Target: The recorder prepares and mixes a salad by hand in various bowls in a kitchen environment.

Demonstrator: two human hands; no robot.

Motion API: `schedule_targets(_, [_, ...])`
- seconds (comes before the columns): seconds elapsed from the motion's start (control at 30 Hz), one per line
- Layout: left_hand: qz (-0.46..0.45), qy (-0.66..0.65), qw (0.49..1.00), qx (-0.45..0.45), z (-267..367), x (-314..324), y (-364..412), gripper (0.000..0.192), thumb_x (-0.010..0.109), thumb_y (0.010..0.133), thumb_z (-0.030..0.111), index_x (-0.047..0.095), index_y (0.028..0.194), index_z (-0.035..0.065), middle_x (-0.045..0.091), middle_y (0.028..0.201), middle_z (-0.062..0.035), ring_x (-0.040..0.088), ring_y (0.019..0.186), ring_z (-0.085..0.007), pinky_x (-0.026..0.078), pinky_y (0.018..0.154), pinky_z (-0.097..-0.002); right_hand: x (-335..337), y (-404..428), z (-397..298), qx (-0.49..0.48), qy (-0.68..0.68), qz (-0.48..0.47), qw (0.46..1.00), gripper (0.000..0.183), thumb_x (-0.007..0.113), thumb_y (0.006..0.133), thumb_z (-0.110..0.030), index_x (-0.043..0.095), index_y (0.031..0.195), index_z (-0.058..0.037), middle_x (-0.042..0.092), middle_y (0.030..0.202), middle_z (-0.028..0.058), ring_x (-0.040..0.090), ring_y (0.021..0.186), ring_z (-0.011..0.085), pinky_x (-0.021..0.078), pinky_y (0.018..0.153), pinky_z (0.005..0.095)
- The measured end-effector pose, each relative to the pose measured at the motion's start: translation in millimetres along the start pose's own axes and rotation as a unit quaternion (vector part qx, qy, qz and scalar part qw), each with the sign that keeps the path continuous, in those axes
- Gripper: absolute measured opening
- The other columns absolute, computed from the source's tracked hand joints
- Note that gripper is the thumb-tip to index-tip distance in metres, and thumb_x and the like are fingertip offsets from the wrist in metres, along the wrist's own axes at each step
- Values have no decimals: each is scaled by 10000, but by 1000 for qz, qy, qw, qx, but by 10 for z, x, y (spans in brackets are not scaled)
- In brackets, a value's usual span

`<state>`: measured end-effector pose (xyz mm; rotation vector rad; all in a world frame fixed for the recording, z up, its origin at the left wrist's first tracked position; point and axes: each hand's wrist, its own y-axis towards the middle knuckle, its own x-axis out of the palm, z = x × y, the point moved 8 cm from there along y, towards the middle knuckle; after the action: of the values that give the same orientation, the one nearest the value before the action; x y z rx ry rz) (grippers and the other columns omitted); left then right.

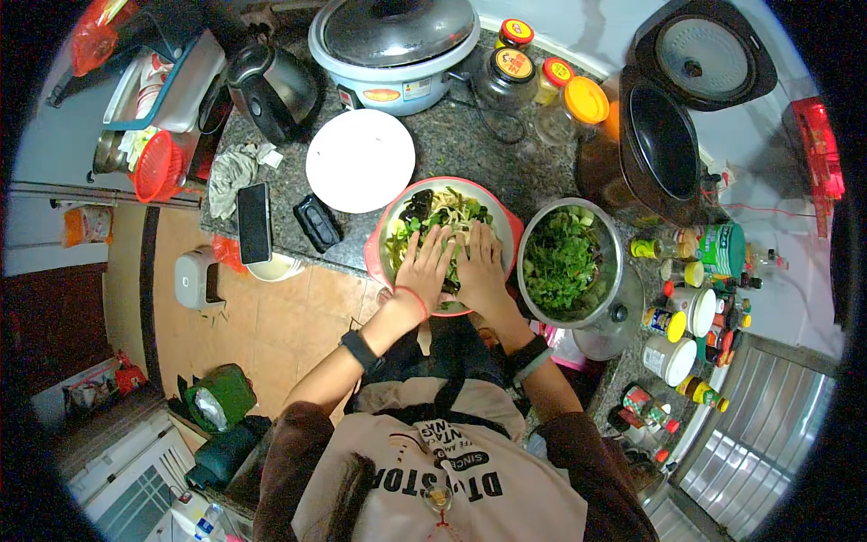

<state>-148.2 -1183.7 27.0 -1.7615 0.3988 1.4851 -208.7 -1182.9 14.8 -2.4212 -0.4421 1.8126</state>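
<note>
A red-rimmed two-handled bowl (507, 215) stands at the counter's near edge, holding noodle-like strands, dark pieces and greens (443, 206). Both hands rest on this food side by side, backs up: my left hand (425, 266) at the bowl's middle left, my right hand (481, 269) beside it. Their fingers point away from me, and what lies under the palms is hidden. Touching or close to the bowl on the right is a steel pot (613, 281) of chopped green herbs (562, 257). A white round plate (360, 160) lies to the back left.
Left on the granite counter (447, 146) are a phone (254, 223), a black plastic tray (318, 224) and a cloth (231, 179). Behind stand a kettle (271, 91), an electric pan (396, 40) and jars (513, 68). An open cooker (664, 142), a glass lid (613, 325) and seasoning containers (669, 361) are right.
</note>
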Motion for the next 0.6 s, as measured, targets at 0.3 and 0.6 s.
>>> schedule_targets(0.3, [-52,4,998,24,-75,97,161,853,483,698,549,172,1292,22,137,1357,-125,64,1270,-235,16,1013,-443,22,70,14,-43,12,-20,999,796,724,510,-245,359,1143,71,193,1270,284,194,1172,450,224,969,455])
schedule_targets(0.6, [11,-59,997,-53,-67,90,-115,479,551,686,199,440,1151,162,436,1044,-111,398,975,-295,347,787,-455,-27,-147,-165,51,-56,-29,997,435,494,720,-131,418,1132,-17,310,1219,224,375,1051,416,371,812,517])
